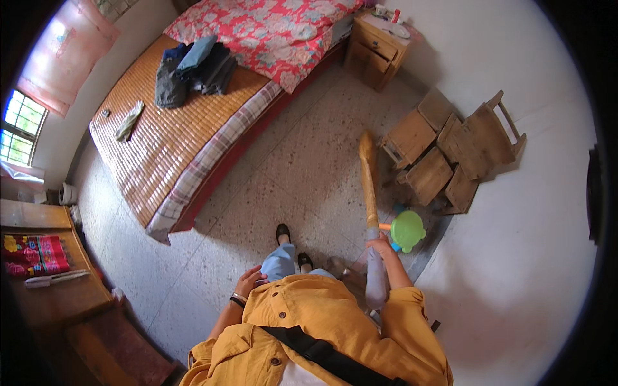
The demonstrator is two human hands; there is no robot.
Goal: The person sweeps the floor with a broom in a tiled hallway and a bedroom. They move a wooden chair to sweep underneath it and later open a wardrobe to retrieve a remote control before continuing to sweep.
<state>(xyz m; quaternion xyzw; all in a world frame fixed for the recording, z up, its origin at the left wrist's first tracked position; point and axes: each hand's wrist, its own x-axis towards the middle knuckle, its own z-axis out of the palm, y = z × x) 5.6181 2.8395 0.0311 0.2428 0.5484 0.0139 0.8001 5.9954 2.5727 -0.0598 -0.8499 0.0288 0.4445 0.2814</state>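
My right hand [383,248] is wrapped round the grey section of a long brown-and-grey stick-like thing [369,186]. Its brown part runs away from me to a bulging far end, while the wider grey part lies along my right side. I cannot make out its exact kind. My left hand [250,281] hangs at my left hip with its fingers loosely stretched and nothing in them. Just right of my right hand stands a green round plastic thing [407,231] with orange and blue parts.
Wooden chairs or stools [428,177] are grouped against the right wall. A bed with a bamboo mat [193,138] bears folded clothes [196,72] and a red floral quilt [257,29]. Beyond is a wooden nightstand [375,55]. Wooden furniture [51,289] stands at left.
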